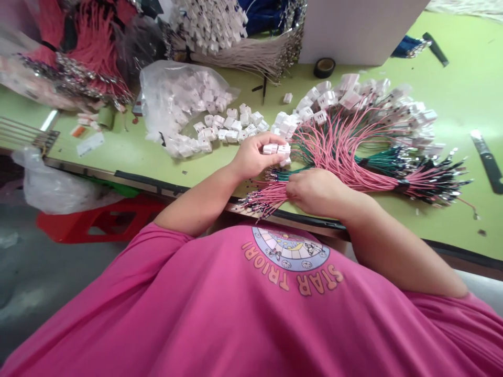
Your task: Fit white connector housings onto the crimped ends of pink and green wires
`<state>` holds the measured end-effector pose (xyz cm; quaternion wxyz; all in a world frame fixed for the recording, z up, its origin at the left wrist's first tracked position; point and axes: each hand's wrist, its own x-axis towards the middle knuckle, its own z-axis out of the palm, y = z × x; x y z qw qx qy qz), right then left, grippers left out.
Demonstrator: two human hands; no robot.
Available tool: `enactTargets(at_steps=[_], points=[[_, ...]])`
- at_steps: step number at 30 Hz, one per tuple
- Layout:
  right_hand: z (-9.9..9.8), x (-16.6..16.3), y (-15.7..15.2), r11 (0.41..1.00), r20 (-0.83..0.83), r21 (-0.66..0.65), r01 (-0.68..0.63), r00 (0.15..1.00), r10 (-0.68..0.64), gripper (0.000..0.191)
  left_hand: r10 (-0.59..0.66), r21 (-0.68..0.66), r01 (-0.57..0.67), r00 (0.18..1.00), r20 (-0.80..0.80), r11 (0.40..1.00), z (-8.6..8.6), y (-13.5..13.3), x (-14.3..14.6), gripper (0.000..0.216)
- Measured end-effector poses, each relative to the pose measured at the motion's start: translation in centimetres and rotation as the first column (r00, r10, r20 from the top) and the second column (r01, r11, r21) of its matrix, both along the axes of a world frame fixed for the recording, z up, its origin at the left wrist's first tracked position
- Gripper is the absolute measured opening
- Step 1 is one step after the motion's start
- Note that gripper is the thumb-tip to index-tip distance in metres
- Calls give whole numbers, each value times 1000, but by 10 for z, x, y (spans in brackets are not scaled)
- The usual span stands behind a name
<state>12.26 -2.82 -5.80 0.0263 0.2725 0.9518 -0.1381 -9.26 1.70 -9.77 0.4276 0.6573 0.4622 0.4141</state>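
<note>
My left hand (255, 154) is closed around a few small white plastic connectors (277, 149), held just above the green table (129, 152). My right hand (314, 189) is curled over a bundle of pink wires with metal terminals (263, 198) at the table's near edge, its fingers pinching into the wires. A large fan of pink and green wires fitted with white connectors (365, 141) spreads to the right of both hands.
Loose white connectors (231, 128) spill from a clear plastic bag (176, 99). Bundles of pink wires (90, 52) and grey wires (251, 57) lie at the back. A tape roll (324, 67), a white box (353, 26) and a dark tool (489, 159) are nearby.
</note>
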Motion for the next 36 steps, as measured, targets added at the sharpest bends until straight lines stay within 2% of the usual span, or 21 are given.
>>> enactTargets(at_steps=[3, 8, 10, 12, 14, 16, 18, 20, 22, 23, 24, 26, 31, 36], points=[[-2, 2, 2, 1000, -7, 1, -15, 1000, 15, 20, -13, -70, 16, 999, 50, 997, -1, 0, 0, 41], [13, 7, 3, 979, -193, -203, -2, 981, -38, 12, -12, -176, 40, 988, 155, 984, 2, -2, 4, 44], [16, -3, -8, 970, -228, -241, -42, 974, -15, 16, -14, -213, 55, 982, 190, 975, 4, -3, 7, 44], [14, -17, -24, 957, -239, -257, -133, 968, 70, 17, -17, -240, 73, 974, 224, 968, 4, -3, 9, 46], [9, -31, -37, 946, -342, -256, -200, 934, 105, 22, -22, -251, 88, 967, 255, 964, 2, -3, 10, 49], [5, -36, -41, 935, -493, -280, -219, 868, 56, 23, -35, -259, 109, 961, 276, 960, 1, -3, 10, 51], [3, -31, -35, 933, -608, -332, -140, 787, -98, 23, -46, -279, 133, 953, 298, 951, 0, -3, 9, 52], [4, -19, -21, 921, -633, -384, 71, 706, -319, 23, -44, -300, 146, 945, 324, 943, 0, -4, 9, 53], [5, -3, -3, 858, -584, -400, 323, 632, -510, 22, -23, -316, 135, 942, 334, 939, 1, -4, 9, 54], [5, 4, 5, 827, -546, -406, 388, 623, -560, 21, -11, -320, 124, 943, 334, 939, 1, -5, 9, 53], [5, 11, 13, 810, -508, -406, 423, 633, -585, 22, 0, -324, 114, 943, 333, 939, 2, -5, 9, 53], [4, 19, 22, 812, -449, -366, 454, 678, -582, 24, 18, -331, 99, 943, 332, 938, 4, -5, 10, 52], [4, 21, 26, 825, -398, -169, 540, 729, -558, 25, 38, -339, 95, 930, 366, 936, 3, -5, 10, 47], [3, 17, 24, 824, -406, -201, 530, 721, -562, 27, 49, -341, 89, 926, 375, 936, -1, -3, 9, 46]])
